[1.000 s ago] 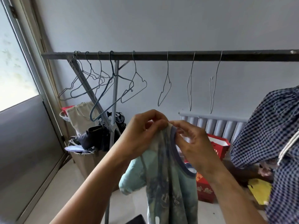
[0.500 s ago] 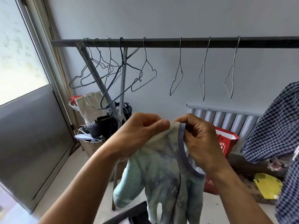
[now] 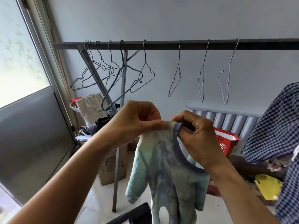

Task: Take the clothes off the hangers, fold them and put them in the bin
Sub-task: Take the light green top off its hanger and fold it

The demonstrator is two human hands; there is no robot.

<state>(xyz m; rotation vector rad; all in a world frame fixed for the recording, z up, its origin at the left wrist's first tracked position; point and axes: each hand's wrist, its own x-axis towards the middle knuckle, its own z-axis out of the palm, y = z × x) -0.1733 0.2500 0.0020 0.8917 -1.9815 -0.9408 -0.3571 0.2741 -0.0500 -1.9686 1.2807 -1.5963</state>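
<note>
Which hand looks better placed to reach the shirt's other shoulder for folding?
Probably the right hand: it pinches the blue neckband of the shirt, which curves toward the far shoulder. The left hand pinches the near shoulder.

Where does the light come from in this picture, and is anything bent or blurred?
Head view: daylight comes from the washed-out window at left; the wide lens makes its frame lean; left hand, right hand and shirt are sharp.
</note>
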